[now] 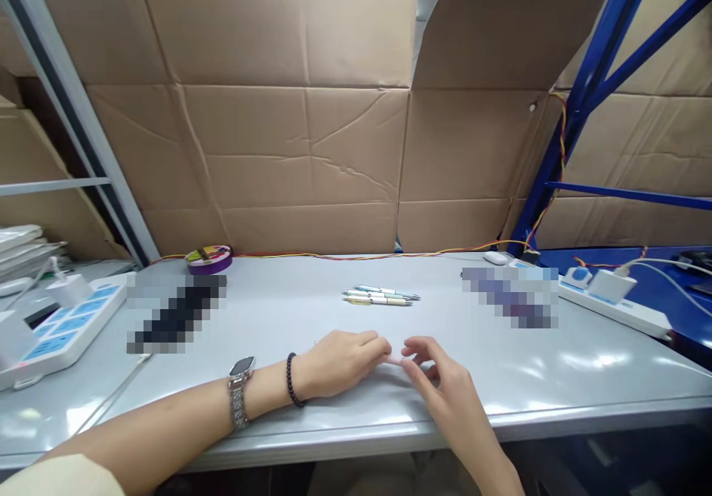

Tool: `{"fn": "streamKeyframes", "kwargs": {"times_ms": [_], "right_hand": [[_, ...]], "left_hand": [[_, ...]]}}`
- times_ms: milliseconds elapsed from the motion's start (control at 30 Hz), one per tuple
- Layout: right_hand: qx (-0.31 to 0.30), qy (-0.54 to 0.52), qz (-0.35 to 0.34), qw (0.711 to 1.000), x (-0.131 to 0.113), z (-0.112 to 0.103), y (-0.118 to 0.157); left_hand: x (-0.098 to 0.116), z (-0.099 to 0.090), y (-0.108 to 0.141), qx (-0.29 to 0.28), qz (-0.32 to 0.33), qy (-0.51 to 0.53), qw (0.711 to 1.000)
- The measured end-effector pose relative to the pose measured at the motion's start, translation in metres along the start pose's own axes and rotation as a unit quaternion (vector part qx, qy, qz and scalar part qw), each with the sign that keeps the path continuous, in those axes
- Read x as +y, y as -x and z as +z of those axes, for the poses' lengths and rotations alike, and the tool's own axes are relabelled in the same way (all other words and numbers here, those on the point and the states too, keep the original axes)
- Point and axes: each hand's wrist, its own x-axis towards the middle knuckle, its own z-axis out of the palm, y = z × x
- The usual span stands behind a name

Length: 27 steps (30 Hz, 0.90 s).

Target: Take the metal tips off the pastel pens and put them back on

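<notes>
My left hand (pixel 345 362) rests near the table's front edge, its fingers curled round a thin pale pink stick-like item (pixel 394 360), most of which the hand hides. At the item's right end is my right hand (pixel 439 377), thumb and index finger close to its tip, the other fingers loosely bent. Whether the right fingertips grip it or only touch it is too small to tell. Beyond both hands, several pens (pixel 381 296) lie side by side on the grey table (pixel 289 296), pointing left to right.
A purple tape roll (pixel 209 260) sits at the back left. Power strips (pixel 72 325) stand at the left and right (pixel 617 307). Two blurred objects lie left (pixel 181 314) and right (pixel 509 297). Cardboard (pixel 300 133) walls the back; a white mouse (pixel 495 258) is at back right.
</notes>
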Motion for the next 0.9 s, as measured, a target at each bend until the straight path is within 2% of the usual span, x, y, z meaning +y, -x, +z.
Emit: {"fn": "streamKeyframes", "kwargs": {"times_ms": [233,400,567,700,900], "right_hand": [[0.039,0.005,-0.033,0.999,0.003,0.004,0.001],[0.057,-0.019,-0.061,0.996,0.009,0.005,0.001],[0.057,-0.023,-0.044,0.997,0.009,0.004,0.002],[0.075,-0.043,-0.043,0.995,0.010,0.004,0.002],[0.083,-0.048,-0.025,0.995,0.007,0.003,0.004]], "left_hand": [[0.000,0.000,0.001,-0.003,0.012,0.006,1.000],[0.000,-0.001,-0.001,-0.007,-0.029,-0.005,1.000],[0.000,-0.001,0.000,0.015,-0.005,0.003,1.000],[0.000,-0.002,0.002,0.012,0.032,-0.032,0.999],[0.002,-0.004,0.002,0.019,0.034,-0.057,0.998]]}}
